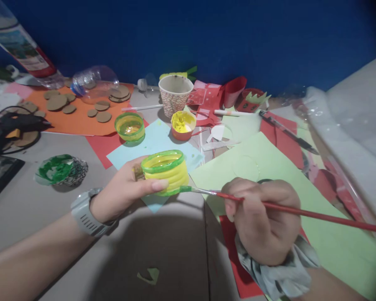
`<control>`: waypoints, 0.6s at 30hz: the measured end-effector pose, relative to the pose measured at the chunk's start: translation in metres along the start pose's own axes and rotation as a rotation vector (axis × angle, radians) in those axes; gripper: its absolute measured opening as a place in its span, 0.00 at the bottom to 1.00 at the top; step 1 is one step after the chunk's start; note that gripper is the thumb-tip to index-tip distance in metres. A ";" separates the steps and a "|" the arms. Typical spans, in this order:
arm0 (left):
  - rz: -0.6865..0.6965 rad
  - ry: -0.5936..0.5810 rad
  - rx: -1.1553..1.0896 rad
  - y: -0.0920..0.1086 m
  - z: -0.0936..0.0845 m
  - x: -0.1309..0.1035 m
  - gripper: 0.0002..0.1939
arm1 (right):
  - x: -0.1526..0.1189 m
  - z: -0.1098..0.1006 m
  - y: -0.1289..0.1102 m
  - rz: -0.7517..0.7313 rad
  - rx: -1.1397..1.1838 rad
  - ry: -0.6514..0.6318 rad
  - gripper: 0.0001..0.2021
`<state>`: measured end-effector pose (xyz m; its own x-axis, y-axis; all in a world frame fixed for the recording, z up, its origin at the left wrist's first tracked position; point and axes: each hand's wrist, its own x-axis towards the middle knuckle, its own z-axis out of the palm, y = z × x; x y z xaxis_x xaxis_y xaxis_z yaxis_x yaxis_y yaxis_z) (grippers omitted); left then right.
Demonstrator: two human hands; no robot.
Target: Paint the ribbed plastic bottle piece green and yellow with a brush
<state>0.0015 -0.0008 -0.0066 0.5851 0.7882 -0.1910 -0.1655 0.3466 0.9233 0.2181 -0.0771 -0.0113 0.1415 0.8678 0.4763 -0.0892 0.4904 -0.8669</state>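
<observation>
The ribbed ring (172, 177) is yellow, edged in green at its upper and lower rims; the round piece (130, 127) on the left matches. The paintbrush (316, 214) is red with a silvery ferrule and green bristles. The far paper cup (175, 98) is white with a reddish-brown crackle pattern.

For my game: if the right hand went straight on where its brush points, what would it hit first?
Probably the yellow cup in the left hand; the brush in the right hand seems to touch its lower edge, though depth is unclear.
</observation>
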 end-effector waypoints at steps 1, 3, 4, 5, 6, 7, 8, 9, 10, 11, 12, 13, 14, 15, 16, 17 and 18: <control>-0.002 0.005 0.007 0.001 0.001 0.000 0.22 | -0.001 -0.001 -0.001 -0.029 0.008 0.003 0.10; -0.001 0.014 0.022 0.001 0.002 0.001 0.21 | -0.002 -0.002 -0.002 -0.080 0.021 -0.016 0.10; 0.000 0.016 0.029 0.002 0.003 0.001 0.21 | -0.003 -0.003 -0.002 -0.094 0.022 -0.038 0.10; 0.000 0.020 0.034 0.002 0.003 0.001 0.20 | -0.003 -0.002 -0.003 -0.094 0.014 -0.065 0.10; 0.002 0.023 0.035 0.002 0.003 0.001 0.20 | -0.004 -0.002 -0.003 -0.090 -0.001 -0.097 0.10; 0.007 0.022 0.030 0.001 0.003 0.001 0.20 | -0.003 -0.001 -0.004 -0.087 -0.023 -0.126 0.10; 0.010 0.021 0.023 0.001 0.003 0.002 0.20 | -0.003 0.000 -0.005 -0.088 -0.052 -0.151 0.10; 0.007 0.020 0.016 0.001 0.003 0.002 0.20 | -0.002 0.000 -0.005 -0.096 -0.077 -0.173 0.10; 0.006 0.018 0.012 0.001 0.003 0.002 0.20 | -0.001 0.001 -0.005 -0.110 -0.094 -0.190 0.10; 0.008 0.015 0.010 0.001 0.003 0.002 0.20 | 0.001 0.001 -0.005 -0.116 -0.107 -0.201 0.10; 0.007 0.015 0.015 0.001 0.004 0.002 0.20 | 0.002 0.001 -0.005 -0.118 -0.114 -0.208 0.10; 0.008 0.019 0.024 0.001 0.004 0.003 0.20 | 0.003 0.001 -0.004 -0.118 -0.119 -0.206 0.10; 0.012 0.024 0.035 0.002 0.004 0.003 0.21 | 0.003 0.001 -0.004 -0.120 -0.123 -0.201 0.11; 0.015 0.030 0.046 0.002 0.005 0.003 0.21 | 0.003 0.000 -0.003 -0.129 -0.126 -0.192 0.11; 0.015 0.038 0.056 0.003 0.005 0.003 0.22 | 0.003 0.000 -0.003 -0.136 -0.133 -0.184 0.11; 0.012 0.045 0.065 0.003 0.005 0.003 0.22 | 0.003 0.000 -0.002 -0.142 -0.139 -0.173 0.11; 0.008 0.049 0.071 0.003 0.005 0.003 0.23 | 0.002 -0.001 -0.003 -0.132 -0.150 -0.153 0.10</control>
<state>0.0069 0.0004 -0.0028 0.5442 0.8153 -0.1976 -0.1124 0.3043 0.9459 0.2192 -0.0769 -0.0084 -0.0096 0.8047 0.5936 0.0688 0.5927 -0.8025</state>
